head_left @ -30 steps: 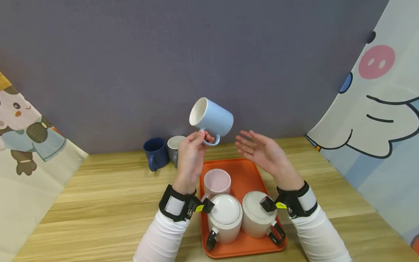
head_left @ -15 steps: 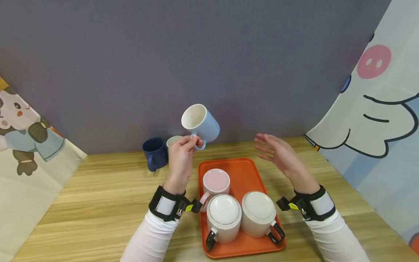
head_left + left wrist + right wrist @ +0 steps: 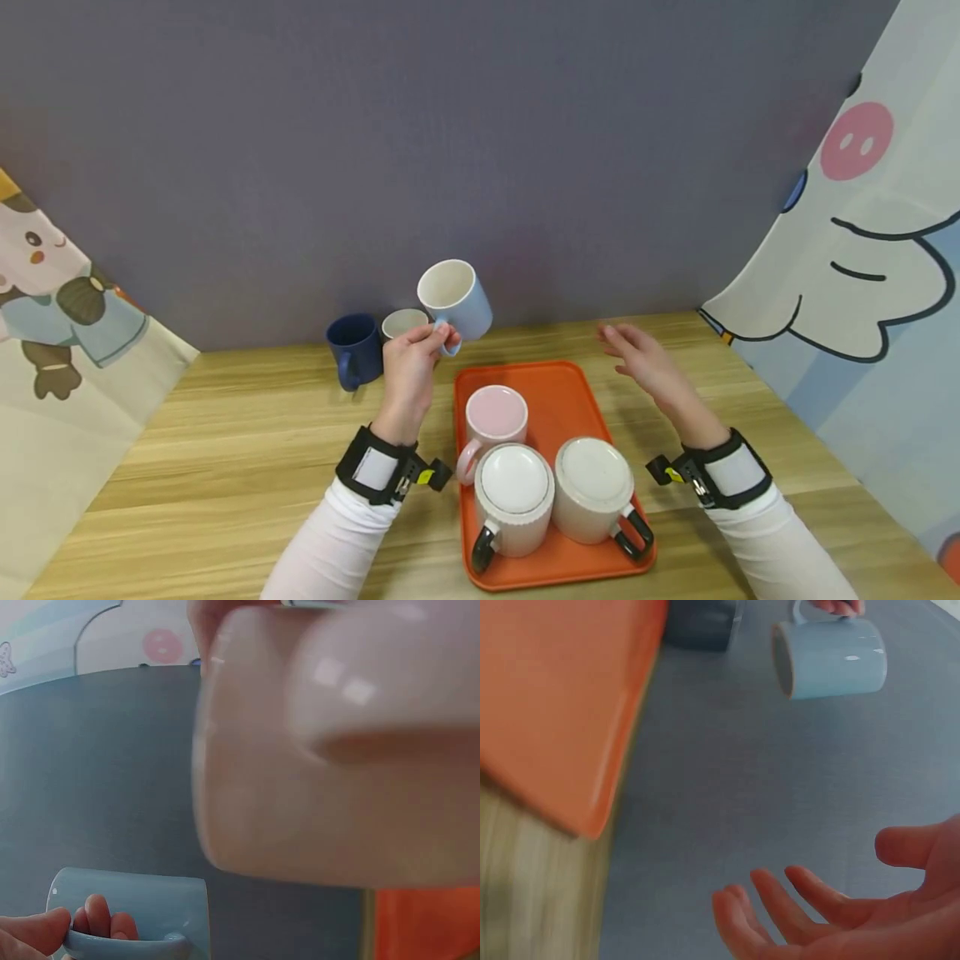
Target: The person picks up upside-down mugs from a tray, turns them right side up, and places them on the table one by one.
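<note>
1. Holding the blue mug (image 3: 471, 310) by its handle, the left hand (image 3: 411, 367) has its thumb and fingers clamped there; the left wrist view shows fingertips showing through the handle's loop.
2. The blue mug is raised off the table (image 3: 262, 458), near the far left corner of the tray (image 3: 555, 383). It is tilted, its white mouth turned toward the person and leftward in the head view.
3. The right hand (image 3: 645, 362) is in the air to the right of the tray, well apart from the blue mug. Its thumb stands away from the other fingers, which are loosely bent with gaps between them.
4. On the orange tray, the pink mug (image 3: 497, 412) stands toward the left edge, its handle pointing to the near left.
5. Nearer the person on the tray, the left white mug (image 3: 515, 483) and the right white mug (image 3: 594, 479) stand upside down, side by side, with black handles toward the person.
6. Left of the tray, at the back of the table, are the navy mug (image 3: 354, 343) and, close beside it, the pale mug (image 3: 405, 321), partly hidden by the left hand.
7. Behind everything rises the grey wall (image 3: 480, 150).
</note>
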The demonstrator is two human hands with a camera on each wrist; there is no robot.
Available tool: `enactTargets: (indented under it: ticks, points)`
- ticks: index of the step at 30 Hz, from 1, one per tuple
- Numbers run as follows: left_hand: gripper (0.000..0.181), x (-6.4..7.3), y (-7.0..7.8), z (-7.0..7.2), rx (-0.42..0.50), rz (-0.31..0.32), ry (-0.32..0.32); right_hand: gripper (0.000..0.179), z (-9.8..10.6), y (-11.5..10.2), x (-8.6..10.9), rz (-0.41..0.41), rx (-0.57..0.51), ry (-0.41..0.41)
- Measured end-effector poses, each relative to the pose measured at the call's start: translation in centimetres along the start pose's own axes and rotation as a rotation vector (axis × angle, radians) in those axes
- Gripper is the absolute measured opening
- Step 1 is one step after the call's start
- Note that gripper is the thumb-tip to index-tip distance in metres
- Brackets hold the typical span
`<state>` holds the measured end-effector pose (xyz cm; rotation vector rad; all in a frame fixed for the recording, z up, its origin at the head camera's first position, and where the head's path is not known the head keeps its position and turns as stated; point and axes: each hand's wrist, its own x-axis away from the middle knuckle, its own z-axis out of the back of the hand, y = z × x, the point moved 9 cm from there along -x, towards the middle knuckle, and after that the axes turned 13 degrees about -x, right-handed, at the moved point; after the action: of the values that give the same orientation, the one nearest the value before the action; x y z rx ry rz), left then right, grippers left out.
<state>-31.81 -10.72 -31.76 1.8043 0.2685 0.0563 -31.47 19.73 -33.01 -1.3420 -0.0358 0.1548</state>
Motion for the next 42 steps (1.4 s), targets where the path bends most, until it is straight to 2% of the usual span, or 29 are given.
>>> enactTargets:
  ticks: [3, 6, 13, 20, 26, 35, 42]
  points:
    - [0.01, -0.2, -0.7, 0.3, -0.009, 0.006, 0.008, 0.063, 0.8, 0.6, 0.0, 0.02, 0.201, 0.073]
    - [0.014, -0.4, -1.2, 0.4, -0.041, 0.006, 0.01, 0.062, 1.2, 0.9, 0.1, 0.058, 0.355, 0.111]
    - [0.022, -0.8, -2.3, 0.8, -0.096, 0.013, 0.019, 0.059, 1.6, 1.7, 0.4, 0.13, 0.513, 0.152]
    - [0.024, -1.4, -3.7, 1.2, -0.118, 0.044, 0.03, 0.054, 2.3, 2.3, 1.0, 0.172, 0.578, 0.206]
    - [0.023, -1.9, -4.7, 1.2, -0.108, 0.06, 0.032, 0.054, 2.7, 2.7, 1.6, 0.185, 0.615, 0.211]
    - [0.021, -2.8, -6.1, 0.6, -0.137, 0.078, 0.026, 0.053, 3.7, 3.7, 2.3, 0.178, 0.646, 0.239]
    - [0.02, -3.4, -7.3, 0.6, -0.163, 0.121, 0.053, 0.054, 4.1, 4.3, 2.6, 0.158, 0.659, 0.224]
